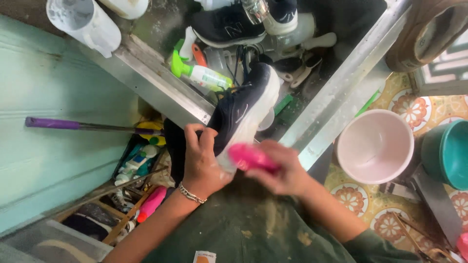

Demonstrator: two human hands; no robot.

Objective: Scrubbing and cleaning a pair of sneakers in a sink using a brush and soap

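Observation:
A dark navy sneaker with a white sole [243,109] is tilted over the edge of a steel sink [161,83]. My left hand [202,163] grips the sneaker at its heel; a silver bracelet sits on that wrist. My right hand [285,168] is closed around a pink brush [251,157], which is pressed against the white sole at the heel. The brush is blurred.
Another dark sneaker [229,24], a green spray bottle [202,74] and a green brush lie in the sink. A pink basin [374,146] and a teal basin [446,153] stand on the patterned floor at right. A purple-handled tool [53,123] and bottles sit at left.

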